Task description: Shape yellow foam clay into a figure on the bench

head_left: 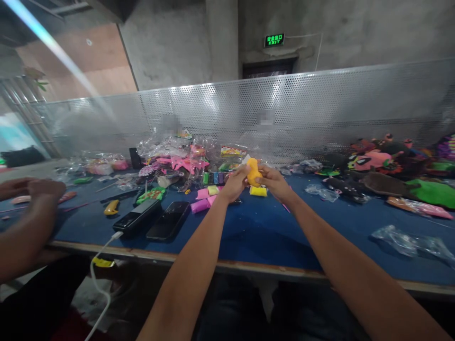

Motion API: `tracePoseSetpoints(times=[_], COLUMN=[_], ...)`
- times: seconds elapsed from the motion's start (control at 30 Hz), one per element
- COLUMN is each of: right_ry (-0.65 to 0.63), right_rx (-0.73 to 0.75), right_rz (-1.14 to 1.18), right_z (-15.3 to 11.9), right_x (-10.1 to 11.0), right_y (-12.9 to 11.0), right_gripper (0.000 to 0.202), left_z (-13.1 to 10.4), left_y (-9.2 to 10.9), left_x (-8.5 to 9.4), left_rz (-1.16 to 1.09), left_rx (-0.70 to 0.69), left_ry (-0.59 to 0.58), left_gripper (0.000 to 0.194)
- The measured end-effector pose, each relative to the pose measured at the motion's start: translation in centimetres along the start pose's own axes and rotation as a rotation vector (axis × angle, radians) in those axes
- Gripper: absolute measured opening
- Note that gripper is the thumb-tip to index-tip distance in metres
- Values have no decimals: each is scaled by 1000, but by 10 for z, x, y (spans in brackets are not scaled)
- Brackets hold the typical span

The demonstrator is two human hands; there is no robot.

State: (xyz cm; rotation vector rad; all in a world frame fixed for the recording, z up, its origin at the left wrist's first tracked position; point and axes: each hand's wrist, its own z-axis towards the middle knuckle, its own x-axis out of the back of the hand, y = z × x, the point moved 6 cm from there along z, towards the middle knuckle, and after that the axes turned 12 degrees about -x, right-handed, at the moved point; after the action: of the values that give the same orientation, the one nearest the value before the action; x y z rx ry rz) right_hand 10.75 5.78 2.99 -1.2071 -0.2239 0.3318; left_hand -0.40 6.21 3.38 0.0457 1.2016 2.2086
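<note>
Above the middle of the table, a yellow-orange lump of modelling clay (253, 171) is held between both my hands. It has a rounded, two-lobed shape. My left hand (234, 183) grips its left side, with a small white piece showing by the fingertips. On the other side my right hand (275, 182) pinches the lump between thumb and fingers. Just below, a bright yellow packet (258, 191) lies on the blue table (256, 237). Pink and purple packets (201, 205) lie left of my left wrist.
A black phone (168, 220) and a power bank (137, 217) with a white cable lie left. Farther left are a yellow cutter (111, 207) and a co-worker's hand (46, 189). Plush toys (377, 161) pile up right; clear plastic bags (408, 240) lie nearer. A perforated metal screen (220, 104) stands behind.
</note>
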Motion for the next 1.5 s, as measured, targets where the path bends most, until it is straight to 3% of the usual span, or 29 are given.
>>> tracePoseSetpoints(times=[0.13, 0.23, 0.33, 0.43, 0.8, 0.97, 1.1, 1.2, 1.3, 1.4, 1.5], right_ry=[145, 248, 310, 389, 511, 482, 288, 162, 94, 70, 129], right_rx=[146, 228, 225, 224, 335, 298, 143, 50, 14, 14, 39], right_rz=[-167, -303, -319, -322, -379, -423, -380, -418, -438, -438, -481], right_z=[-4, -8, -9, -7, -13, -10, 0, -3, -13, -24, -30], right_x=[4, 4, 5, 9, 13, 18, 26, 30, 29, 22, 20], right_y=[-10, -17, -17, -15, -21, -23, -7, 5, 11, 13, 12], right_gripper=[36, 27, 22, 25, 23, 21, 30, 37, 39, 38, 30], left_z=[4, 6, 7, 8, 9, 9, 7, 3, 1, -1, -5], left_y=[-3, -2, 0, 3, 5, 12, 7, 2, 1, 0, 2], left_x=[13, 17, 16, 18, 28, 27, 30, 25, 15, 12, 19], left_rz=[99, 162, 168, 172, 195, 248, 364, 489, 598, 648, 603], left_rx=[-55, -105, -127, -151, -245, -260, -173, -107, -133, -121, -92], left_ry=[94, 86, 69, 137, 287, 197, 85, -71, -212, -270, -258], left_gripper=[48, 47, 54, 60, 40, 44, 46, 36, 22, 14, 21])
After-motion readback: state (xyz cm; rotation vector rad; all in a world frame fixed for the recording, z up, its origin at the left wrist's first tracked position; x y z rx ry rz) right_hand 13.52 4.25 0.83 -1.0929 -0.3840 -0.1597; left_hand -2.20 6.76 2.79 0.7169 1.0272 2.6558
